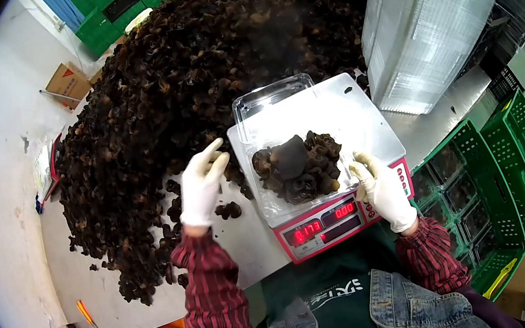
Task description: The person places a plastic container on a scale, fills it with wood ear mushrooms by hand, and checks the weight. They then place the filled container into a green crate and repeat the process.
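Observation:
A clear plastic container [270,211] with its lid [273,96] folded open rests on the pan of a red and silver scale [342,98]. Dark, wrinkled mushroom-like pieces [298,166] are heaped in it. The red display [308,231] reads 0.173. My left hand [203,184], in a white glove, is left of the container with its fingers apart and nothing in them. At the container's right edge is my gloved right hand [381,189], its fingers bent and apart, with nothing visible in them.
A huge pile of dark pieces [191,71] covers much of the table [92,310]. Tall stacks of clear containers [432,17] stand at the back right. Green crates [503,172] are at the lower right, one with filled containers. An orange tool [86,315] lies at the left.

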The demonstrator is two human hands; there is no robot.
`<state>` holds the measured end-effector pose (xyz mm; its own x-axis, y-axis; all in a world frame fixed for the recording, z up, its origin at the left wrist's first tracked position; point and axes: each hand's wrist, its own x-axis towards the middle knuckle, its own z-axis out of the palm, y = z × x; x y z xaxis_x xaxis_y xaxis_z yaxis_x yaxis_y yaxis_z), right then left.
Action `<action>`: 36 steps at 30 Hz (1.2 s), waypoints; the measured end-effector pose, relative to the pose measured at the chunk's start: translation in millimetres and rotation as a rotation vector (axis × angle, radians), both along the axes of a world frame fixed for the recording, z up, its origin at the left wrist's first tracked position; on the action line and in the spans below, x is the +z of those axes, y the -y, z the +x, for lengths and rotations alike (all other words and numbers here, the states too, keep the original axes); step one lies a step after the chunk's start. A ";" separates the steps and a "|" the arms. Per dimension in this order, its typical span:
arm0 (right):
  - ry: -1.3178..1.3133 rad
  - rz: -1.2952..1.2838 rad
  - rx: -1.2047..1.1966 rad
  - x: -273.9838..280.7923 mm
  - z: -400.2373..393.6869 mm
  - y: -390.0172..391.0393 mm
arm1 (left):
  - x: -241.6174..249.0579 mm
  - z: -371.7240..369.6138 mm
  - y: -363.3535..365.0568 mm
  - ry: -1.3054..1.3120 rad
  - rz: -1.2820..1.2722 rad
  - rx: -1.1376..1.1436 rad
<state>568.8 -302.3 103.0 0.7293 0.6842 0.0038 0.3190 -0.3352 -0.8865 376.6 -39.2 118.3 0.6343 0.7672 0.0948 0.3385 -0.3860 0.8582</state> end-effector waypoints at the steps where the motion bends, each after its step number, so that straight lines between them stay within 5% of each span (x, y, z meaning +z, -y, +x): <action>1: -0.173 0.036 0.038 6.3 -3.9 -3.0 | -5.8 17.9 -3.7 0.069 -0.221 -0.005; 3: -0.306 0.097 0.044 6.5 -5.2 -6.7 | -0.9 46.7 -9.1 0.036 -0.418 -0.137; 6: -0.552 0.196 -0.009 5.8 -4.1 -12.0 | -6.8 67.4 -12.0 0.516 -0.502 -0.069; 9: -0.647 0.393 0.093 6.7 -1.7 -3.0 | -9.5 35.0 2.3 0.510 -0.276 -0.251; 11: -0.912 0.431 0.090 1.4 3.4 -4.5 | -6.8 8.2 25.7 0.338 0.286 -0.357; 12: -0.816 0.370 0.158 2.9 4.3 -5.8 | -4.5 -3.4 42.1 0.237 0.480 -0.353; 17: -0.684 0.248 0.249 2.3 1.9 -0.4 | -0.8 -30.8 105.3 0.244 -0.518 -0.042; 19: -0.746 0.361 0.226 -7.4 -2.2 -3.8 | -7.2 -25.2 110.4 0.355 -0.648 0.051; 23: -0.722 0.453 0.160 0.9 -14.4 7.5 | -18.3 -21.0 110.2 0.573 -0.717 -0.004; 32: -0.497 0.471 -0.244 40.4 42.8 152.8 | -10.2 9.8 164.9 0.529 -0.646 -0.244; 36: -0.571 0.842 -0.612 -24.6 86.5 251.8 | -22.4 -11.6 135.5 0.515 -0.476 -0.085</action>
<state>655.3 -554.1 78.4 0.9763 0.1594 -0.1465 -0.2049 0.4619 -0.8629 365.1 -174.7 96.0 0.6584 0.7498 0.0656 -0.1708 0.0639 0.9832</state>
